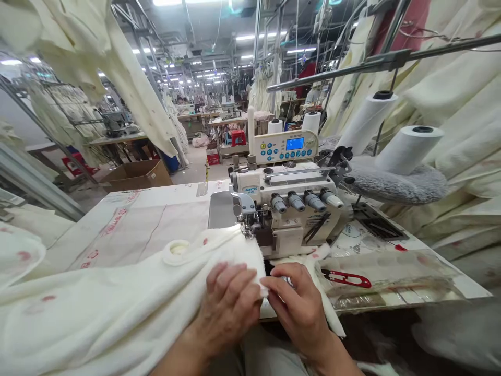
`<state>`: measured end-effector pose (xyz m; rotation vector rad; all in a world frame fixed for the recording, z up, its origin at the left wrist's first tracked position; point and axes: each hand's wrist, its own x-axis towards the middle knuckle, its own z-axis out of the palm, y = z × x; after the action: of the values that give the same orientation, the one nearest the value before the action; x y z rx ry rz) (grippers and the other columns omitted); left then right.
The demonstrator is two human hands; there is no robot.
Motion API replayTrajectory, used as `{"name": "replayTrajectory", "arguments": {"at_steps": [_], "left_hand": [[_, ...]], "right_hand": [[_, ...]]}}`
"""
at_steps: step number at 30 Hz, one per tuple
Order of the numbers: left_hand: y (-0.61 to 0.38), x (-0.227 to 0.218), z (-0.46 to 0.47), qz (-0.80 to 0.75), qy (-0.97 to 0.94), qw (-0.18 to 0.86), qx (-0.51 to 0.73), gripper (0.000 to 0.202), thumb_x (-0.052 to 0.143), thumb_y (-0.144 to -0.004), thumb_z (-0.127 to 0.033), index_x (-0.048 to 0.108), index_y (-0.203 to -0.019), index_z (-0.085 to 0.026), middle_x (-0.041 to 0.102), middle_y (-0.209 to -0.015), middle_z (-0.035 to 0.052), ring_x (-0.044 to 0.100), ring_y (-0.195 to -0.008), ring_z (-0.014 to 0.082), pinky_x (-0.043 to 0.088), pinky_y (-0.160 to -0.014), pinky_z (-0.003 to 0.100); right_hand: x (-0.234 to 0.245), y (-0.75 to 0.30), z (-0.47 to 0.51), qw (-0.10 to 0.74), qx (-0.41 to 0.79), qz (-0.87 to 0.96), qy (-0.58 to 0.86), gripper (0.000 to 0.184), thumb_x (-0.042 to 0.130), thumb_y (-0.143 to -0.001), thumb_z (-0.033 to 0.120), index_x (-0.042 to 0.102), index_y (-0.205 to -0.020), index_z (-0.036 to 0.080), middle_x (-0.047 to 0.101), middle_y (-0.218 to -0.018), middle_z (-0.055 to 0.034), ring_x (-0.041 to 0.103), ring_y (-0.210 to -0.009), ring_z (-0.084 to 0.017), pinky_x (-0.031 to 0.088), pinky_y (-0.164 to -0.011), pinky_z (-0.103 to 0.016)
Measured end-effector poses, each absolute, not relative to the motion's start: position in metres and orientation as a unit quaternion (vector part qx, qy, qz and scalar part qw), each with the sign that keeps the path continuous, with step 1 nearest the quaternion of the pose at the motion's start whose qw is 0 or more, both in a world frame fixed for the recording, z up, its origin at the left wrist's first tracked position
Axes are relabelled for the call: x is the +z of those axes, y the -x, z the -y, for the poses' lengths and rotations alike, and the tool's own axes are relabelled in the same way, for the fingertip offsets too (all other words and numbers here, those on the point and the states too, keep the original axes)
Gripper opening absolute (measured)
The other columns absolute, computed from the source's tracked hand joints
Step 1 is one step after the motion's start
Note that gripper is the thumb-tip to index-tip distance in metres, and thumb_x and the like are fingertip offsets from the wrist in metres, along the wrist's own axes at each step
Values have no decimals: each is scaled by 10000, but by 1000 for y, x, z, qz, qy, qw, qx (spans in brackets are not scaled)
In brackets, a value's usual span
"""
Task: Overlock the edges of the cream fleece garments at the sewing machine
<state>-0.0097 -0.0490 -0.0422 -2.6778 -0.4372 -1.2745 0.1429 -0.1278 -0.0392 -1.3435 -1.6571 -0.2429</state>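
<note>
A person sits at an overlock sewing machine (289, 209), with a bulky cream fleece cloth (117, 308) heaped across the near left of the counter (129, 209) and running up to the needle area. The left hand (229, 308) rests on top of the cloth, its fingers lying close together and slightly curved, pressing down rather than gripping. The right hand (295, 303) sits just beside it, with its fingers drawn narrow and pinching the cloth's edge close to the front of the machine. A folded edge of the cloth passes beneath the presser foot (246, 222). Red thread snips (346, 279) lie to the right of the right hand, on a clear plastic sheet (391, 266). Beyond the machine stands its lit control panel (285, 146), and large white rolls (409, 149) sit far right, above a grey fluffy cloth (395, 183). Cream garments hang along both sides, and a cardboard box (136, 175) sits on the floor far left.
</note>
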Motion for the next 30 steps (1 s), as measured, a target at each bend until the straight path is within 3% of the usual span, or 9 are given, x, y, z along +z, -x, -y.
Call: {"name": "replayTrajectory", "arguments": {"at_steps": [2, 4, 8, 15, 23, 30], "left_hand": [[15, -45, 41, 176, 914, 79, -357, 352, 506, -779, -139, 497, -1131, -129, 516, -1237, 140, 376, -1222, 277, 224, -1030, 506], [20, -44, 35, 194, 927, 94, -306, 426, 405, -812, -71, 441, -1234, -116, 457, -1318, 123, 319, -1276, 255, 182, -1067, 478], [23, -40, 30, 177, 933, 122, -289, 452, 351, -832, -36, 416, -1274, -101, 487, -1301, 92, 343, -1270, 194, 257, -1067, 367], [16, -29, 14, 222, 944, 85, -228, 589, 287, -730, 55, 393, -1286, -107, 453, -1324, 116, 372, -1253, 227, 336, -1025, 467], [-2, -5, -20, 291, 950, -6, -114, 557, 330, -741, 39, 416, -1265, -128, 404, -1356, 135, 346, -1266, 249, 313, -1032, 466], [-23, -3, -59, 326, 939, -12, -109, 366, 404, -788, -49, 580, -1084, -171, 430, -1341, 113, 354, -1263, 236, 305, -1038, 396]], "right_hand": [[-40, -144, 126, 473, -97, 679, 554, 190, 463, -812, 25, 581, -889, 153, 489, -848, -69, 469, -783, -196, 390, -675, -336], [-42, -144, 126, 472, -94, 676, 558, 185, 462, -804, 24, 573, -886, 147, 488, -848, -73, 468, -784, -201, 389, -677, -344], [-41, -145, 123, 472, -112, 672, 559, 180, 487, -805, 34, 582, -897, 157, 501, -822, -65, 472, -773, -202, 384, -679, -350], [-34, -155, 101, 462, -165, 673, 554, 140, 524, -840, 81, 630, -904, 146, 544, -768, -62, 481, -770, -199, 364, -694, -349], [-34, -164, 72, 397, -220, 665, 593, 115, 512, -874, 141, 625, -872, 163, 582, -758, -42, 486, -769, -195, 340, -725, -353], [-42, -145, 94, 503, -193, 604, 587, 120, 513, -849, 98, 590, -909, 168, 574, -843, -75, 523, -801, -212, 390, -716, -365]]}}
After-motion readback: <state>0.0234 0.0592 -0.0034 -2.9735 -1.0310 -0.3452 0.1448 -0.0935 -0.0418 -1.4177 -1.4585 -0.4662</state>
